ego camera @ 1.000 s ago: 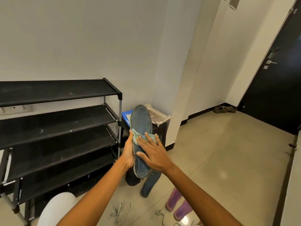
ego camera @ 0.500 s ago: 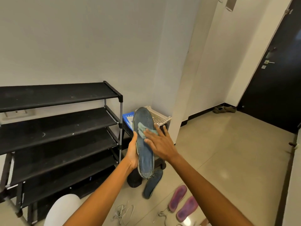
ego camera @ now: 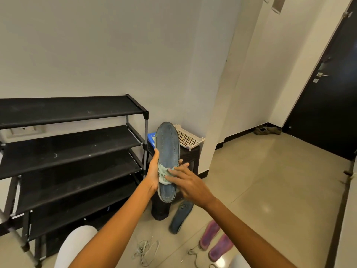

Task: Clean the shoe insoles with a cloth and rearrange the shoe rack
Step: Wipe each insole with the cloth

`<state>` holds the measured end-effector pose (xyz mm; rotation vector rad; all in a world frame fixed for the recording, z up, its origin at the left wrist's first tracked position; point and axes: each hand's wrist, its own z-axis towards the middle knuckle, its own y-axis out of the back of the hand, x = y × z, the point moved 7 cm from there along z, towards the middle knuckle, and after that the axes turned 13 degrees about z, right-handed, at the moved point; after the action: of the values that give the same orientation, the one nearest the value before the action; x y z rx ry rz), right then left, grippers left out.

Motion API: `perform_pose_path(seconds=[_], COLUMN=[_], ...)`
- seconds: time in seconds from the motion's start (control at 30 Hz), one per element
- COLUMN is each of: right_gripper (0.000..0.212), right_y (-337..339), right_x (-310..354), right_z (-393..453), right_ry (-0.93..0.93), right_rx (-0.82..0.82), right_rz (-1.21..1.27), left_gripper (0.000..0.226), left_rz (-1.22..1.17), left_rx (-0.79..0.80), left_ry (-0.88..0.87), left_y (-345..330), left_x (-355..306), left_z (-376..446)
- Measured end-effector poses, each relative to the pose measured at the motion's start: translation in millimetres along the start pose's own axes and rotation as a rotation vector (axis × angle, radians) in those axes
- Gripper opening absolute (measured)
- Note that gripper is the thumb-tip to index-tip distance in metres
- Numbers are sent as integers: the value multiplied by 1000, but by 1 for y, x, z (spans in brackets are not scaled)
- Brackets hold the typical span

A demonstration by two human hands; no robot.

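My left hand (ego camera: 154, 171) grips a blue insole (ego camera: 167, 147) by its left edge and holds it upright in front of me, toe end up. A small pale green cloth (ego camera: 163, 175) lies against the insole's lower half, pressed there by the straight fingers of my right hand (ego camera: 190, 182). The black shoe rack (ego camera: 69, 151) with several bare shelves stands to the left. A second dark blue insole (ego camera: 181, 216) lies on the floor below, and two purple insoles (ego camera: 215, 240) lie further right.
A dark stool (ego camera: 190, 154) behind the insole carries a white perforated tray (ego camera: 188, 139) and a blue box (ego camera: 151, 138). Loose shoelaces (ego camera: 144, 250) lie on the tiled floor. A pair of shoes (ego camera: 267, 130) sits by the black door (ego camera: 328, 105) at right.
My right hand with the cloth slid up the insole and then back down to its lower half. The camera view tilted slightly, showing more of the floor.
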<state>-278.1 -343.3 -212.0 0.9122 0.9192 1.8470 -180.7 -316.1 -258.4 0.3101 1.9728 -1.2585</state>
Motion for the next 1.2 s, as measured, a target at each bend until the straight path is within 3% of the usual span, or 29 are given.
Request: perform_pose_path(seconds=[0.23, 0.33, 0.43, 0.53, 0.7, 0.87, 1.0, 1.1, 1.2], right_gripper=[28, 20, 6, 2, 9, 7, 18, 22, 17], right_y=[19, 14, -8, -16, 5, -11, 4, -2, 2], right_x=[-33, -38, -13, -6, -44, -10, -44, -53, -57], right_z=[32, 28, 18, 7, 7, 1, -17, -13, -6], right_ry=[-427, -598, -541, -411, -684, -453, -689, -818, -838], right_rx=[-334, -404, -313, -221, -467, -269, -482, -487, -513], right_rz=[192, 308, 433, 358, 355, 345, 336, 501, 461], left_gripper=[71, 62, 79, 87, 82, 94, 98, 88, 68], left_rz=[-2, -19, -97, -130, -42, -139, -79, -25, 66], left_rx=[-12, -58, -99, -73, -134, -37, 3, -40, -103], left_ry=[-107, -144, -120, -84, -131, -33, -13, -42, -51], left_y=[-10, -6, 9, 13, -3, 4, -8, -17, -17], left_x=[3, 16, 20, 14, 23, 12, 8, -3, 11], left_z=[-3, -5, 0, 3, 8, 9, 12, 11, 9])
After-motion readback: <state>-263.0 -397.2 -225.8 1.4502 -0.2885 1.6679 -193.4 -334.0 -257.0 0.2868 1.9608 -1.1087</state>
